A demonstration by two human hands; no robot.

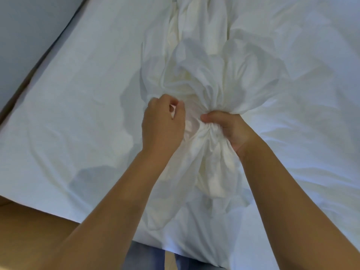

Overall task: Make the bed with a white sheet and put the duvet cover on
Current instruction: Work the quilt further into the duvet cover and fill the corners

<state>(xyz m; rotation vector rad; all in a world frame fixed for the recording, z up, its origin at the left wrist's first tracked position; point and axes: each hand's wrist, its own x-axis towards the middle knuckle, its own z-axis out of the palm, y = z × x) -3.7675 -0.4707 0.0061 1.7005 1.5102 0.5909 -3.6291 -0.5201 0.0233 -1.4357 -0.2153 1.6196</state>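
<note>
Head view: duvet cover (204,78) bunched over sheet (78,94)

sheet: plain white fabric bed sheet (74,114), spread flat, a few wrinkles
cover: crumpled white fabric duvet cover (204,78), bunched lengthwise on the sheet, cinched tight midway

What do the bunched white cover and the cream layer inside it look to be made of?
The duvet cover: thin woven cloth, probably cotton, matte; it gathers into fine creases under the right hand. The cream layer: thicker, soft, likely a padded duvet; it shows through in rounded folds.
</note>
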